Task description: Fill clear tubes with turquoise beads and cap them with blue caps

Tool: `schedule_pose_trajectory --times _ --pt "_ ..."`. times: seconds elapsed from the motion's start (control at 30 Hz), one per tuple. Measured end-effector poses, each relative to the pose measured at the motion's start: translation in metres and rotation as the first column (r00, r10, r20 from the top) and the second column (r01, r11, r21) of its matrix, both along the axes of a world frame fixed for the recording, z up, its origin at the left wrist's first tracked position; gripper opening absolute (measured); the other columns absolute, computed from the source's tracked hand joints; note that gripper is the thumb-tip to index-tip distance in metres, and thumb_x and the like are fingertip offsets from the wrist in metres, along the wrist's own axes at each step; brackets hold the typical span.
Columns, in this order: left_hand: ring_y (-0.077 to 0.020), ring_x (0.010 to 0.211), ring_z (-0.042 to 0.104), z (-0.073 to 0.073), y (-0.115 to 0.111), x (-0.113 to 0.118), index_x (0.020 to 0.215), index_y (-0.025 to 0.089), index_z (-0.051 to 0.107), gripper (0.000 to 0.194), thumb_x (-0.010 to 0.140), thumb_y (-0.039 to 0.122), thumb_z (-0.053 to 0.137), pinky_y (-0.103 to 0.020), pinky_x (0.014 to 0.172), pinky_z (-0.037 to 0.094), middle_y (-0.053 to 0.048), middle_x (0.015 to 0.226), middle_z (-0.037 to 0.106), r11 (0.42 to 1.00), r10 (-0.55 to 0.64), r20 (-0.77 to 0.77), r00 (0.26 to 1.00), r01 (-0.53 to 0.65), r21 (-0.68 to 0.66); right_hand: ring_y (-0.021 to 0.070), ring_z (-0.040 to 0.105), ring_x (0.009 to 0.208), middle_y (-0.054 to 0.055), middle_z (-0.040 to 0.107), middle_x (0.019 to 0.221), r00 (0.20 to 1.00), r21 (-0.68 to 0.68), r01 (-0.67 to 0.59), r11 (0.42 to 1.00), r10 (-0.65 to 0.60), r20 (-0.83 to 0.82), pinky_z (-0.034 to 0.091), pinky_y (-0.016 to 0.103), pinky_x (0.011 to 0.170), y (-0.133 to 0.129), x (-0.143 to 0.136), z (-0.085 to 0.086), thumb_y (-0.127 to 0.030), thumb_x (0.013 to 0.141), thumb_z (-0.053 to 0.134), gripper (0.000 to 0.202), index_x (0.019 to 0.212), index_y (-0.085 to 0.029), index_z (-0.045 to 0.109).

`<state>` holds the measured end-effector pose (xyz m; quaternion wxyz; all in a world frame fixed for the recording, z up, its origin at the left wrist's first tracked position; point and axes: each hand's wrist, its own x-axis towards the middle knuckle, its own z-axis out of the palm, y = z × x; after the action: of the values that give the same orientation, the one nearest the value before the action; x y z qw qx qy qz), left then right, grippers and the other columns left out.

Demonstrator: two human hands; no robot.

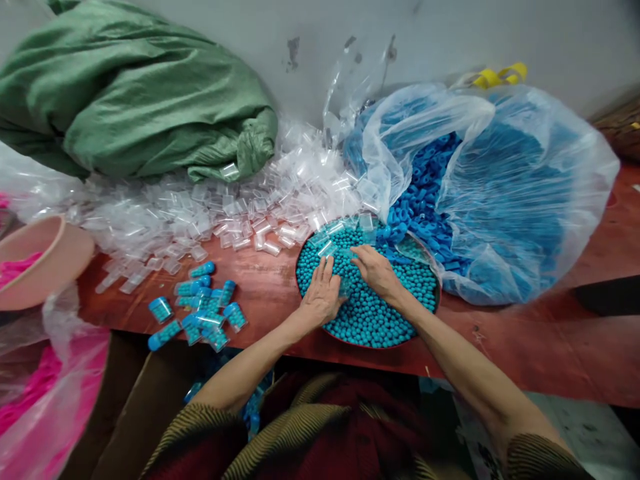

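A round tray full of small teal beads stands on the red table. Over its left part is my left hand, fingers apart, touching the beads beside a clear plastic tube. My right hand is over the middle of the beads, its fingers bent together near other clear tubes; what they hold, if anything, is hidden. Blue caps spill from a clear bag onto the tray's back right edge. Several bead-filled tubes with blue caps lie left of the tray.
Clear empty tubes are heaped behind the tray, below a green cloth sack. A large bag of blue caps is at the right. A pink bowl is at the far left, above a bag of pink pieces.
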<state>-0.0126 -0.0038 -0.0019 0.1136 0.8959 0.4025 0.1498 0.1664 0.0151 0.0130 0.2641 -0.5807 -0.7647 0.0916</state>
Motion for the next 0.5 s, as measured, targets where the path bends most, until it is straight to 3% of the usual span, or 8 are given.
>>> schedule_pose_trajectory --times 0.1,0.2,0.3,0.4,0.5 --pt "-0.0364 0.141 0.017 -0.007 0.000 -0.001 0.103 0.012 0.044 0.029 0.078 0.020 0.057 -0.056 0.107 0.031 -0.024 0.146 0.025 0.995 -0.089 0.066 0.994 0.091 -0.026 0.0186 0.063 0.087 0.007 0.068 0.097 0.959 -0.071 -0.131 0.989 0.108 -0.261 0.050 0.031 0.079 -0.022 -0.001 -0.009 -0.024 0.089 0.047 0.026 0.109 -0.019 0.063" --pt "-0.0331 0.131 0.037 -0.014 0.001 -0.001 0.107 0.014 0.044 0.037 0.074 0.019 0.060 -0.053 0.102 0.038 -0.018 0.131 0.045 0.985 -0.131 0.079 0.988 0.139 -0.102 0.0190 0.065 0.094 0.007 0.070 0.104 0.946 -0.137 -0.128 0.982 0.080 -0.313 0.050 0.034 0.085 -0.038 -0.005 -0.018 -0.021 0.089 0.045 0.029 0.111 -0.019 0.063" --pt "-0.0289 0.114 0.052 -0.016 0.002 -0.001 0.118 0.015 0.040 0.051 0.072 0.022 0.062 -0.047 0.095 0.044 -0.014 0.117 0.054 0.975 -0.120 0.087 0.989 0.134 -0.179 0.0203 0.064 0.098 0.008 0.069 0.106 0.982 -0.205 -0.102 0.973 0.066 -0.176 0.049 0.034 0.086 -0.046 -0.006 -0.019 -0.019 0.089 0.042 0.032 0.116 -0.018 0.061" --pt "-0.0293 0.112 0.052 -0.008 0.005 0.004 0.131 0.014 0.029 0.072 0.070 0.024 0.066 -0.046 0.093 0.044 -0.015 0.121 0.052 0.969 -0.072 0.018 0.997 0.074 -0.235 0.0206 0.062 0.098 0.008 0.069 0.107 0.996 -0.254 -0.066 0.965 0.079 0.041 0.048 0.032 0.084 -0.042 -0.001 -0.006 -0.021 0.091 0.042 0.030 0.114 -0.020 0.062" --pt "-0.0303 0.108 0.052 0.004 0.006 0.010 0.124 0.014 0.039 0.063 0.069 0.026 0.067 -0.046 0.090 0.045 -0.013 0.114 0.053 0.962 -0.068 -0.124 0.990 0.032 -0.272 0.0230 0.059 0.099 0.011 0.063 0.113 0.951 -0.196 0.111 0.974 -0.047 0.305 0.046 0.031 0.080 -0.025 0.007 0.009 -0.025 0.091 0.044 0.030 0.117 -0.019 0.057"
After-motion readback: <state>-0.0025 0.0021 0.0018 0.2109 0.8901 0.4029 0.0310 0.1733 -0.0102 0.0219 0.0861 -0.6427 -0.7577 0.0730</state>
